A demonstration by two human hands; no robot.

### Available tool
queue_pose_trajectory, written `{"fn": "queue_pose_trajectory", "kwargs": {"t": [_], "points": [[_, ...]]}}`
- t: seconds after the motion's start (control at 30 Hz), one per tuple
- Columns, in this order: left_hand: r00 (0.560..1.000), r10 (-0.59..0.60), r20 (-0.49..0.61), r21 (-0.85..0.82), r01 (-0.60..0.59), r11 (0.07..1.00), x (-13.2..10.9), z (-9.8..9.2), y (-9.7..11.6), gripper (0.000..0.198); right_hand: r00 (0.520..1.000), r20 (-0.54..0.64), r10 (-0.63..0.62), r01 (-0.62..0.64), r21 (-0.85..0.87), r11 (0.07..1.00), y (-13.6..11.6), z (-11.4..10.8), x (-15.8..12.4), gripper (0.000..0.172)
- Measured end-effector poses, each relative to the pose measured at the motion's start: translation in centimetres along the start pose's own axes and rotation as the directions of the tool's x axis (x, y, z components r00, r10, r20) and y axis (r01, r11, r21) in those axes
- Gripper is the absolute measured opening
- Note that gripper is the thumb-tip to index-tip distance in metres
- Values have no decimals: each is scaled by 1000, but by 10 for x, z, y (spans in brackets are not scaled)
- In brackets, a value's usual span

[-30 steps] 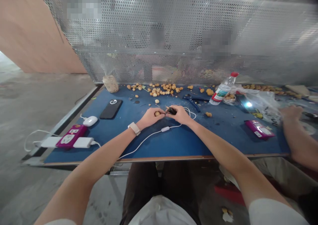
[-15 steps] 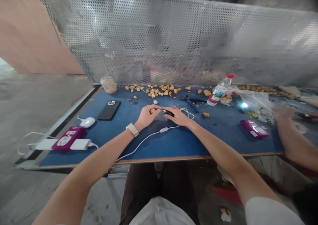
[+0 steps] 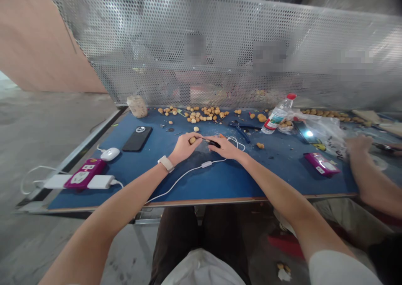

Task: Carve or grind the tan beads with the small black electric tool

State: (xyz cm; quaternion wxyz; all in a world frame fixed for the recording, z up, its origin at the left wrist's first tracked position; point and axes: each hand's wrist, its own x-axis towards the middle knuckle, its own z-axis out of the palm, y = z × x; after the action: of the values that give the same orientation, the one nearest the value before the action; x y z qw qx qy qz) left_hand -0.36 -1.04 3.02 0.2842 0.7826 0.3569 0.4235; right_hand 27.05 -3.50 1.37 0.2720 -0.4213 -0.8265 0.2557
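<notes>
Above the blue tabletop point(image 3: 238, 180), my left hand point(image 3: 184, 147), a pale band on its wrist, is closed around a small round tan nut-like ball point(image 3: 192, 140). My right hand point(image 3: 228, 148) grips a small black-handled tool point(image 3: 214, 144). The tool's thin metal end points left toward the ball; my fingers partly hide it, so I cannot tell whether the two touch. A single paler ball point(image 3: 196, 129) lies just beyond my left fingers. Several more tan balls point(image 3: 211, 112) are spread along the back of the table.
A white cable point(image 3: 179, 180) runs under my hands. At left are a black phone point(image 3: 137, 139), a purple power strip point(image 3: 82, 176) and a filled bag point(image 3: 137, 107). Rightward stand a water bottle point(image 3: 276, 117), blue-handled pliers point(image 3: 241, 133) and a second purple strip point(image 3: 322, 164). A co-worker's arm point(image 3: 369, 172) reaches in.
Almost nothing differs. My hands keep the same hold on the ball and the tool, and the view has shifted very slightly.
</notes>
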Motion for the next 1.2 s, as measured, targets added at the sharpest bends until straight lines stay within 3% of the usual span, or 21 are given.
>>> {"fn": "queue_pose_trajectory", "kwargs": {"t": [0.17, 0.33, 0.47, 0.73, 1.2], "points": [[999, -44, -21, -11, 43, 999, 2, -3, -3, 26, 1000, 7, -4, 4, 9, 1000, 1, 1, 0, 58], [1000, 12, 28, -8, -12, 1000, 1, -3, -4, 26, 1000, 9, 20, -21, 80, 997, 0, 1, -1, 60], [999, 40, 11, 36, -40, 999, -2, 2, -4, 21, 1000, 13, 19, -20, 96, 995, -2, -1, -2, 58], [998, -12, -56, 31, 14, 999, -1, 1, -5, 23, 1000, 13, 12, -14, 113, 994, -1, -1, -1, 57], [997, 30, 72, 20, -31, 999, -3, 5, -5, 21, 1000, -4, -20, 20, -19, 1000, 6, 2, 1, 55]]}}
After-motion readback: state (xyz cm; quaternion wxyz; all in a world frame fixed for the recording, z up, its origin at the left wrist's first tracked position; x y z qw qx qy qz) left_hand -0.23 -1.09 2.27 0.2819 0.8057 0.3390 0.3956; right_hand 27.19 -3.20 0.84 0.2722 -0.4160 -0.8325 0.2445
